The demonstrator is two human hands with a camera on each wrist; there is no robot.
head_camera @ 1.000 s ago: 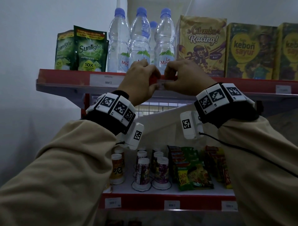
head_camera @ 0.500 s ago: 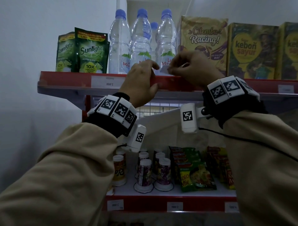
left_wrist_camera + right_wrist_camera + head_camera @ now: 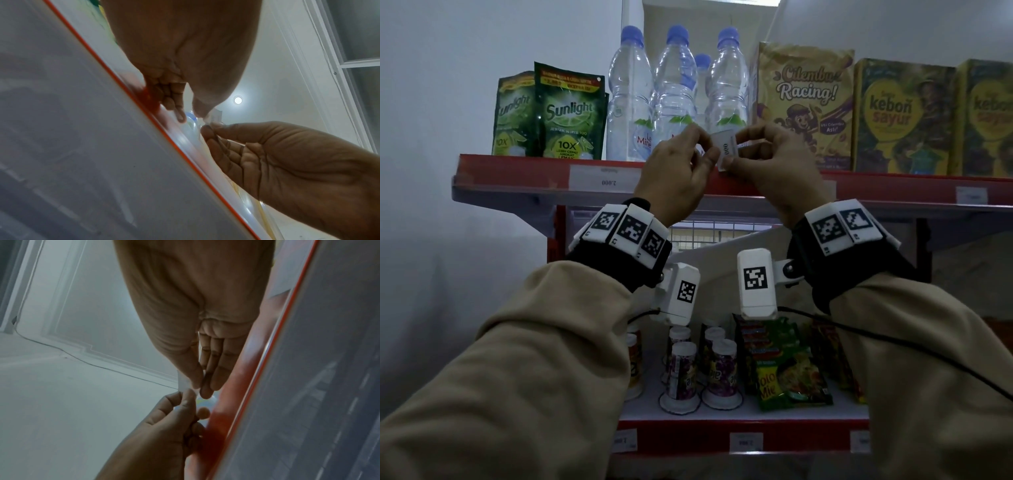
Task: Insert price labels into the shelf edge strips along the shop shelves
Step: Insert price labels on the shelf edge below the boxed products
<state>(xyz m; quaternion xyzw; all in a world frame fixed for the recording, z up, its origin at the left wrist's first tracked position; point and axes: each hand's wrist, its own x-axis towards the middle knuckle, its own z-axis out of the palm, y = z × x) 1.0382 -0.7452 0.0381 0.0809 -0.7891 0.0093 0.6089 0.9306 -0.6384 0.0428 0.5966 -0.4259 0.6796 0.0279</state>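
Pinching a small white label (image 3: 726,150) from both sides, the left hand (image 3: 676,178) and right hand (image 3: 774,168) meet in front of the water bottles (image 3: 674,96), just above the red edge strip (image 3: 524,174) of the upper shelf. The left thumb and forefinger close on the label's left edge; the right thumb and forefinger close on its right edge, the other right fingers (image 3: 213,356) lying straight alongside. The label stands on end, its printed "000" running vertically, and its lower corner sits at about the strip's top lip; whether it touches the strip is hard to say from the head view. From the left wrist the label (image 3: 216,114) shows as a pale sliver between the two sets of fingertips, close to the shelf edge.

Further left in the same strip sits another label (image 3: 606,178) reading 2.000, under the green Sunlight pouches (image 3: 570,113). To the right of the bottles stand a Cilembu Racing box (image 3: 804,99) and kebon sayur boxes (image 3: 904,116), with a small tag (image 3: 971,196) in the strip beneath them. On the lower shelf are inverted cups (image 3: 719,373) and noodle packets (image 3: 787,373), and its own red strip (image 3: 688,442) carries three labels.
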